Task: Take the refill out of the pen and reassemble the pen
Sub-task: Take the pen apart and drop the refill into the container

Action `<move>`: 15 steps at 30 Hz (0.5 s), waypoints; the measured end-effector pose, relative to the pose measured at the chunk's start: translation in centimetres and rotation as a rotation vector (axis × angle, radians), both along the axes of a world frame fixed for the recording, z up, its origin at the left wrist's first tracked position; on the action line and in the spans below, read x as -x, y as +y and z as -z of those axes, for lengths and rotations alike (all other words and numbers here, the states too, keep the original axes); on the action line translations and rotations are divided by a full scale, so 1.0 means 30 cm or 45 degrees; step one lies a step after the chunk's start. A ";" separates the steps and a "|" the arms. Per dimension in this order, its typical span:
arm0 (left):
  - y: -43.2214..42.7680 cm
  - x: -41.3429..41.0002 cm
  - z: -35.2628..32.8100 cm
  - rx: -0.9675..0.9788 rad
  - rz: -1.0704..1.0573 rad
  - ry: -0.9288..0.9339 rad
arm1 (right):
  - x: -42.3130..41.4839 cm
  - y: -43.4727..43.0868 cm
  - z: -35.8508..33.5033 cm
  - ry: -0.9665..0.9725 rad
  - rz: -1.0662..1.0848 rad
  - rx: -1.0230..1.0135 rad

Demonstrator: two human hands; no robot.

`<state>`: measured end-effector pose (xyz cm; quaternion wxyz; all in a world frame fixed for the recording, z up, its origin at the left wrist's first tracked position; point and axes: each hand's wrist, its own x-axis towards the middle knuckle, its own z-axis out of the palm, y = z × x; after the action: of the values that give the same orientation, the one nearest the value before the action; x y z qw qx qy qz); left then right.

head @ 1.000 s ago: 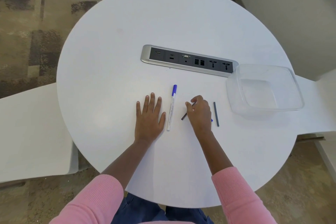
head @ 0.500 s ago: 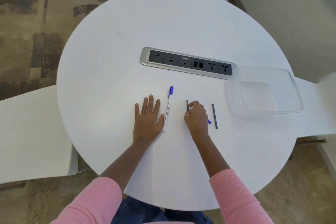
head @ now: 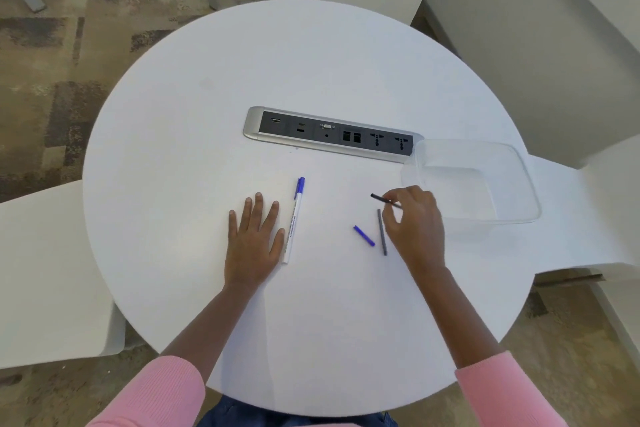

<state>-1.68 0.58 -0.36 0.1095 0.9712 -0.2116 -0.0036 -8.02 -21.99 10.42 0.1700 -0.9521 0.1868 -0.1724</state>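
- Left hand [head: 254, 239]: open, palm down, fingers spread flat on the round white table [head: 173, 184]. It grips nothing.
- Pen [head: 293, 220]: white barrel with a blue cap at the far end, lying on the table just beside the thumb side of the left hand; the near part of the barrel touches or nearly touches that hand. The near end of the barrel appears open, but this is too small to confirm.
- Right hand [head: 414, 225]: closed in a fingertip pinch on a thin dark rod, the refill [head: 382, 199]. The rod projects from the fingertips toward the left hand and is held above the table surface.
- Second dark grey rod [head: 382, 232]: lies on the table just to the left of the right hand, running roughly away from the person. Whether it touches the hand cannot be determined.
- Small blue piece [head: 364, 236]: lies on the table just left of the grey rod, between the two hands and nearer to the right hand.
- Clear plastic container [head: 519, 184]: sits on the table just beyond and to the right of the right hand.
- Socket panel [head: 329, 135]: set into the table beyond both hands; its right end meets the corner of the container.
- Pink sleeves [head: 156, 392]: cover both forearms up to the near table edge.
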 end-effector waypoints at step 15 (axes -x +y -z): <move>-0.011 0.006 0.006 0.062 -0.063 0.039 | -0.044 -0.475 0.010 0.198 -0.061 0.382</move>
<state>-1.85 0.25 -0.54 0.1362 0.9731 -0.1857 -0.0105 -6.69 -36.25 10.13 0.0152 -0.9814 0.1488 -0.1201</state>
